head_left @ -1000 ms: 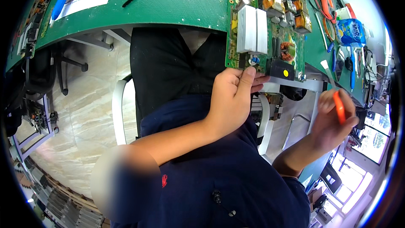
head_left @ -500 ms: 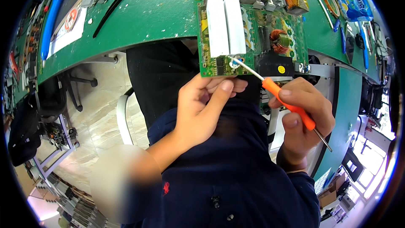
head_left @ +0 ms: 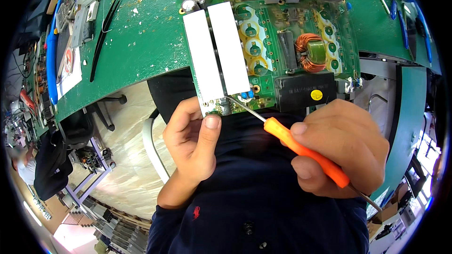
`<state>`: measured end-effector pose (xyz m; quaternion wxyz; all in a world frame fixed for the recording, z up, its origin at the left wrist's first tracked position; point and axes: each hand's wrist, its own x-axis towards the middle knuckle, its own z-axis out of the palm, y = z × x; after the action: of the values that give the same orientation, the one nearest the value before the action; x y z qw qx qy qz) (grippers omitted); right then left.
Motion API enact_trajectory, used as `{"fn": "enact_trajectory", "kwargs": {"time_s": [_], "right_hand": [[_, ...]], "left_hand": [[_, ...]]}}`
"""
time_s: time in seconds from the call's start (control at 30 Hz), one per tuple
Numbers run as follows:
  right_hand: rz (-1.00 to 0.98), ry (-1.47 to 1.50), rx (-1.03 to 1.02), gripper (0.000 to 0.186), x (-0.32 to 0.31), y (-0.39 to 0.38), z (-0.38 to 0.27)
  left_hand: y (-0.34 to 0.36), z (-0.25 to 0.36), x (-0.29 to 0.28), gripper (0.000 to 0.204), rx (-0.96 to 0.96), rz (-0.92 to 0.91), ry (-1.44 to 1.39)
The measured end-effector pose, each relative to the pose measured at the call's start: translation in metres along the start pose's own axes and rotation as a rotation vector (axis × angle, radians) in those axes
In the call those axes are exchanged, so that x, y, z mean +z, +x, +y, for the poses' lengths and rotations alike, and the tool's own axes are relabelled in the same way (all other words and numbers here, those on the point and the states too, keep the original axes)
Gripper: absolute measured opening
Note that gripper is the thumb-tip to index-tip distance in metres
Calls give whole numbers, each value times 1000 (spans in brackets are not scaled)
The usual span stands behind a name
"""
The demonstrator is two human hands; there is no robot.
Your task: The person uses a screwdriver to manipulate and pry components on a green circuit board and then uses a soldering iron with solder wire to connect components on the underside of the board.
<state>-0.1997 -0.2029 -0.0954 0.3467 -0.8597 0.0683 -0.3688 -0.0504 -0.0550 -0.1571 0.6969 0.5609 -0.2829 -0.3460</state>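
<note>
The right hand [head_left: 341, 148] is closed around an orange-handled screwdriver [head_left: 308, 153], and we see thumb and forefinger pressing along the handle while bare metal pokes out behind the palm. Over to the left hand [head_left: 193, 143]: half-curled at the circuit board [head_left: 269, 28], thumb up at the near-left corner, fingers going behind; whether it truly grips there, we cannot tell.

And what a change! A second ago we have that screwdriver well off to the right of the board; now its tip sits right by the near ends of two white bars [head_left: 229, 49], just left of the small blue parts [head_left: 247, 95]. Since half a second ago the left hand is closer to the corner, and the board looms larger in our view.

Now the edges. We have the board jutting past the front edge of the green table [head_left: 146, 37], over the lap. The right knuckles sit close below the black block [head_left: 301, 89] with its yellow dot; beyond it stands the copper coil [head_left: 303, 54]. Between the hands we get open room in front of the dark shirt [head_left: 254, 160]. Left of the board, bare tabletop runs out to the black tweezers [head_left: 96, 59], with a blue tool [head_left: 52, 66] farther along.
</note>
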Motion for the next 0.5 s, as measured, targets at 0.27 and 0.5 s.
{"fn": "enact_trajectory", "kwargs": {"time_s": [0.27, 0.5], "right_hand": [[-411, -34, 126, 25, -26, 49, -9], [-419, 88, 206, 29, -32, 38, 4]], "left_hand": [[0, 3, 0, 24, -7, 12, 17], [-2, 2, -1, 27, -13, -12, 47]]}}
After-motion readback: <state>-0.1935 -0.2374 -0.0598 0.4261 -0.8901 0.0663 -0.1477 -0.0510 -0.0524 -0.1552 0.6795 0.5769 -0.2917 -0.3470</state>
